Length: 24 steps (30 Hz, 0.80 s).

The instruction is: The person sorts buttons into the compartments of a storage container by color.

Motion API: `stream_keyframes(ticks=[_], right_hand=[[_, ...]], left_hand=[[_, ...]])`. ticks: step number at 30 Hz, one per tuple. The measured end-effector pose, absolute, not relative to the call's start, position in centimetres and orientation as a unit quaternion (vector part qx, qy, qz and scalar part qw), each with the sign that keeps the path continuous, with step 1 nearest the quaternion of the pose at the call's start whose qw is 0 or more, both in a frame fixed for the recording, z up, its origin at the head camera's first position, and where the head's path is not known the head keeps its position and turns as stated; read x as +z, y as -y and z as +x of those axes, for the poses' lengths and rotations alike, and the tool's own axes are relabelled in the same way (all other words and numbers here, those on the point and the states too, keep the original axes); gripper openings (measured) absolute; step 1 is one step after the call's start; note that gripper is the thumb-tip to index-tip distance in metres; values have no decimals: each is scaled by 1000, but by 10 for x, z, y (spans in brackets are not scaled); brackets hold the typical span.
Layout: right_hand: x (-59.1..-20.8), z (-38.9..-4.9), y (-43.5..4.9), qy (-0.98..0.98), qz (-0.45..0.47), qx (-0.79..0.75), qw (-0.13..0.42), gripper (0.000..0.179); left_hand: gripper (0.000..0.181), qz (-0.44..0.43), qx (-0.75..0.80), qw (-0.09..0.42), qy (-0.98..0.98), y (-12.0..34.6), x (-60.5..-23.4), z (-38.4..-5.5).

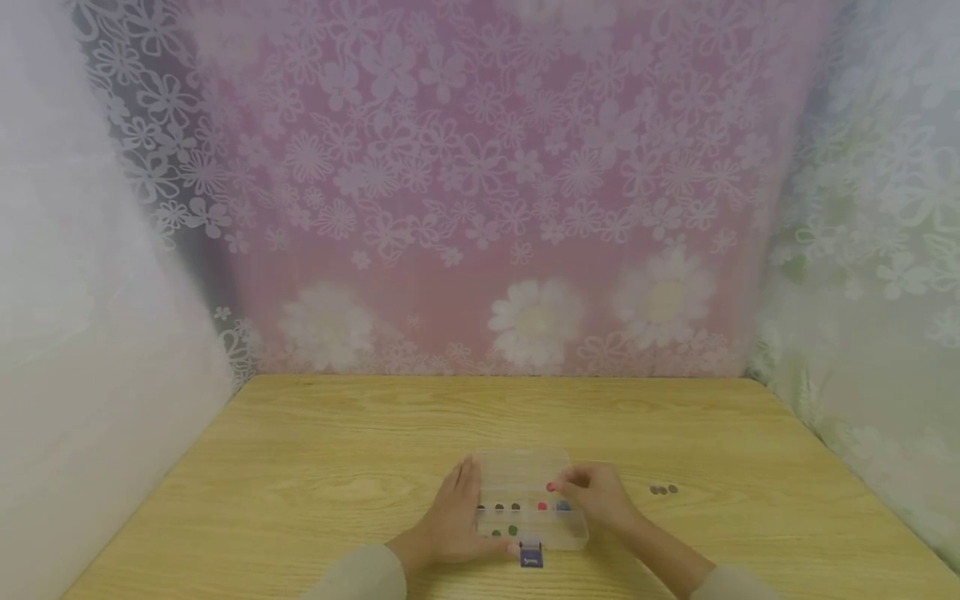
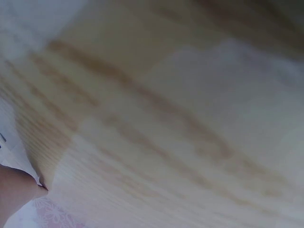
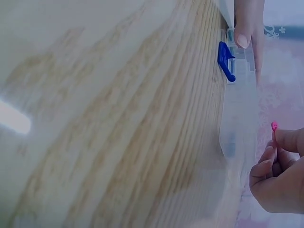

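Observation:
A clear plastic compartment box lies on the table with its lid raised at the back and a blue latch at its front. My left hand rests against the box's left side, fingers straight, thumb along the front edge near the latch. Between thumb and fingertips my right hand pinches a pinkish-red button above the box's right rear. In the back row lie black buttons, a red button and blue ones. Green buttons sit in the front row.
Three dark grey buttons lie on the wooden table to the right of my right hand. Flowered curtains hang behind the table and along its sides.

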State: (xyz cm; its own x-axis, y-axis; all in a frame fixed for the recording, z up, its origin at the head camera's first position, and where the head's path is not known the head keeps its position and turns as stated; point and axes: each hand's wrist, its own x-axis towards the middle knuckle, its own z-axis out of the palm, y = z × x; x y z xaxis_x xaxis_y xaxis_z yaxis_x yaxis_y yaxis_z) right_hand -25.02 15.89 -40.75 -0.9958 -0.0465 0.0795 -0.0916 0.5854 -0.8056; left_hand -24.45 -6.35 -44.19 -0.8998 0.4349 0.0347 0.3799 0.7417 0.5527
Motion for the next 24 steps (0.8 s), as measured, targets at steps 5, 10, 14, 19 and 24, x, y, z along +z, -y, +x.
stream_keyframes(ticks=[5,10,14,19,24], right_hand=[[-408,-249,-157,888,82,453,12,5],[-410,-249,-155,889,116,443,9,6],[-414,-249,-151,897,118,426,17,5],[-417,-247,-148,900,108,422,13,8],[-419,-247,-148,904,129,406,21,8]], left_hand=[[121,223,281,43,-933,63,-443,-245],[122,220,283,49,-932,64,-445,-246],[122,221,284,51,-932,65,-445,-246],[121,222,283,51,-932,66,-445,-244],[121,220,285,50,-932,66,-443,-242]])
